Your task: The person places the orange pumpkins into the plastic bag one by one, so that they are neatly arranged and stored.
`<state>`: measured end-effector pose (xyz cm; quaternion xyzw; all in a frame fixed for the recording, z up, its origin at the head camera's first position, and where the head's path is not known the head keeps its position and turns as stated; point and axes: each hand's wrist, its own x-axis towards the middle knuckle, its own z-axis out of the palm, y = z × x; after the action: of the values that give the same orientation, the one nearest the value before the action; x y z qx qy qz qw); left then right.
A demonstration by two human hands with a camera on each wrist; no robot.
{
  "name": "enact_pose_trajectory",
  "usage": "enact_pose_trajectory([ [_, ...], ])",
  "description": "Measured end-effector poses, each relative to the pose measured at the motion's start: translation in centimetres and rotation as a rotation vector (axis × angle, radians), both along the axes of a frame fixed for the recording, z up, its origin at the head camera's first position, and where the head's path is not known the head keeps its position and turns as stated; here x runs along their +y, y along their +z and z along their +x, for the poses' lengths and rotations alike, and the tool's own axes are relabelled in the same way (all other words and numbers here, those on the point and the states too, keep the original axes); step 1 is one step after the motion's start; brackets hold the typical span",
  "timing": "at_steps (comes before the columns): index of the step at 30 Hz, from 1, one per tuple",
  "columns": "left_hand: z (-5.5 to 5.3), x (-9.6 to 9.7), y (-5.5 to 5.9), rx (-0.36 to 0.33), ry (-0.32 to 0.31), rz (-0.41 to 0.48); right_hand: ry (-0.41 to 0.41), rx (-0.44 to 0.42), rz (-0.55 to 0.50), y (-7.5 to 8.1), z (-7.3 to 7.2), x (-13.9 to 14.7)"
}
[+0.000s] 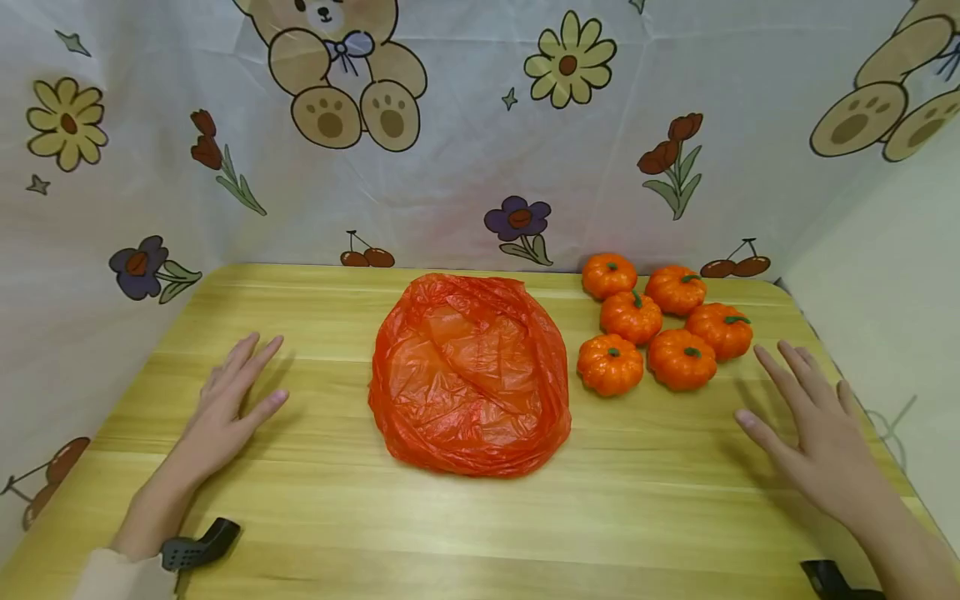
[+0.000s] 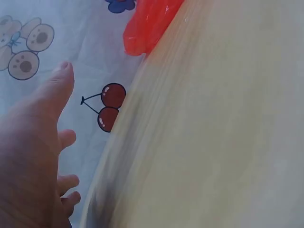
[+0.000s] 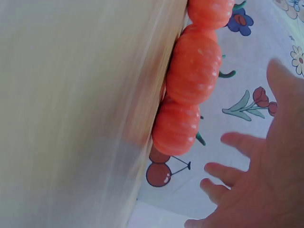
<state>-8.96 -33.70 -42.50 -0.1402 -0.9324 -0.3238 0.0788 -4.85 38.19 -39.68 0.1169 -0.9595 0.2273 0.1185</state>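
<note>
A red plastic bag (image 1: 472,375) lies in the middle of the table with its rim rolled outward, forming a round, wide mouth. Right of it several small orange pumpkins (image 1: 682,360) with green stems are grouped close together. My left hand (image 1: 228,408) is held over the table left of the bag, fingers extended, holding nothing. On the other side my right hand (image 1: 813,433) hovers with fingers spread, close to the pumpkins but apart from them. In the right wrist view the pumpkins (image 3: 194,64) stand in a row beyond the fingers. The left wrist view catches the bag's edge (image 2: 147,28).
The wooden table (image 1: 465,525) has a light, striped grain. Behind it and on the left hangs a white cloth (image 1: 450,192) printed with bears, flowers and cherries. A pale surface (image 1: 885,300) borders the table's right edge. Black straps with mounts (image 1: 198,543) sit at the wrists.
</note>
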Motion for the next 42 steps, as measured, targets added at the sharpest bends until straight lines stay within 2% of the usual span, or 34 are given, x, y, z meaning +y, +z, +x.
enact_pose_trajectory([
  [3, -0.2, 0.0, -0.2, -0.031, 0.006, 0.085, -0.005, -0.018, -0.084, 0.0, -0.2, 0.0],
  [7, 0.0, 0.0, -0.4, -0.04, 0.043, 0.15, -0.037, -0.074, -0.139, -0.1, -0.3, 0.0],
  [11, -0.1, 0.0, -0.8, 0.009, 0.071, 0.236, -0.036, -0.107, -0.234, -0.6, -0.1, 0.1],
  [15, -0.7, 0.1, -0.7, 0.052, 0.061, 0.409, -0.026, -0.132, -0.333, -0.9, -0.2, 0.1],
  [19, -1.3, 0.1, -0.6, 0.052, 0.089, 0.513, -0.035, -0.152, -0.343, -0.8, -0.5, 0.2],
  [23, -1.4, 0.2, -0.9, 0.044, 0.116, 0.523, -0.065, -0.212, -0.329, -0.8, -0.5, 0.2],
  [26, -1.4, 0.4, -1.1, 0.04, 0.106, 0.516, -0.09, -0.25, -0.314, -1.1, -0.3, 0.1],
  [30, -2.0, 1.3, -1.0, 0.043, 0.065, 0.537, -0.099, -0.241, -0.322, -1.4, -0.2, 0.0],
  [36, -3.4, 2.9, -1.0, 0.05, -0.012, 0.565, -0.101, -0.196, -0.373, -1.3, -0.6, -0.9],
  [42, -4.7, 5.4, -1.0, 0.032, -0.048, 0.538, -0.106, -0.181, -0.383, -1.4, -0.9, -1.2],
])
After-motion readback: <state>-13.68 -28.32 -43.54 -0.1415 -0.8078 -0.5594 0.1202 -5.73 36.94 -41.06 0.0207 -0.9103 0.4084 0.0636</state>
